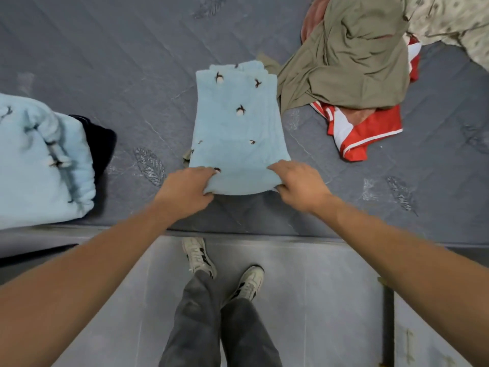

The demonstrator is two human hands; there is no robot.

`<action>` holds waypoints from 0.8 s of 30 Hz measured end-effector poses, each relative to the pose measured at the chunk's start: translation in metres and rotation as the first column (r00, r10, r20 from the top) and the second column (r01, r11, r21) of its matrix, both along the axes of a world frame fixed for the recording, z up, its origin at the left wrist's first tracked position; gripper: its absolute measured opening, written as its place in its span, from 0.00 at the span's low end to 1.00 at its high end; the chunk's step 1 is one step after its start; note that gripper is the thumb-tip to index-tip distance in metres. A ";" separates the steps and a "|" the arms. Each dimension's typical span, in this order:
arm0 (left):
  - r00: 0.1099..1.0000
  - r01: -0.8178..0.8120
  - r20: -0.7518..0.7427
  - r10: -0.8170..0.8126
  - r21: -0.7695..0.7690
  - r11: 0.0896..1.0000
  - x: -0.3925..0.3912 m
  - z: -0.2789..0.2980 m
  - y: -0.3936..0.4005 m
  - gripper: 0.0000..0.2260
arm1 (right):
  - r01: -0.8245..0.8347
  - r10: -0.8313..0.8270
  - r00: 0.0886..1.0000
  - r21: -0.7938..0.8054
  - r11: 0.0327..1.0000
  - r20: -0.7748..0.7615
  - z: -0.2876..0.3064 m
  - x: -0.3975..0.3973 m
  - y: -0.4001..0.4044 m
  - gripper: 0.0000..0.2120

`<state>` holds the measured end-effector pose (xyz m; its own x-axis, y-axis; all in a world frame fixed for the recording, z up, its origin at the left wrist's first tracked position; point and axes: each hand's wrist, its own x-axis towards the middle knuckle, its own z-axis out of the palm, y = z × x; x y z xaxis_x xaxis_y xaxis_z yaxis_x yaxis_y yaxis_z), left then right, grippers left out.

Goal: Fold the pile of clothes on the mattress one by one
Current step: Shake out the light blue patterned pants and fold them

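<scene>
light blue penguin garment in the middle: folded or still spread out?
Partly folded: the light blue penguin garment lies as a narrow strip on the mattress; left hand and right hand grip its near edge.

Bare mattress [119, 62] lies open far left and beyond the blue garment [238, 123]. The pile [352, 62] crowds its right edge; the folded stack [42, 165] blocks the left.

Bare forearms, grey trousers [211, 327], white sneakers [199, 256] with black stripes.
</scene>
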<state>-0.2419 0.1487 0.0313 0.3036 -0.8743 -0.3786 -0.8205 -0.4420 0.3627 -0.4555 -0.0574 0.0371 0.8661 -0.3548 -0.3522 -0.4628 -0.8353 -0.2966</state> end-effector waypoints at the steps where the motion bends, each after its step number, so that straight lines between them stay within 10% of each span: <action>1: 1.000 0.001 0.027 0.000 -0.038 0.999 0.011 0.007 -0.010 0.14 | 0.024 -0.024 1.000 0.009 1.000 0.016 0.007 0.010 -0.012 0.21; 10: 0.976 0.012 0.215 0.025 -0.170 0.985 0.127 0.017 -0.127 0.11 | 0.092 -0.082 0.988 -0.078 0.993 0.128 0.022 0.132 -0.124 0.12; 15: 0.920 -0.037 0.366 0.137 -0.268 0.963 0.163 -0.020 -0.185 0.20 | 0.295 -0.216 0.948 -0.388 0.873 0.235 -0.018 0.181 -0.147 0.22; 24: 0.993 0.031 0.118 0.000 -0.268 0.963 0.131 -0.143 -0.188 0.29 | 0.293 -0.243 0.931 -0.160 0.943 0.274 -0.141 0.177 -0.120 0.30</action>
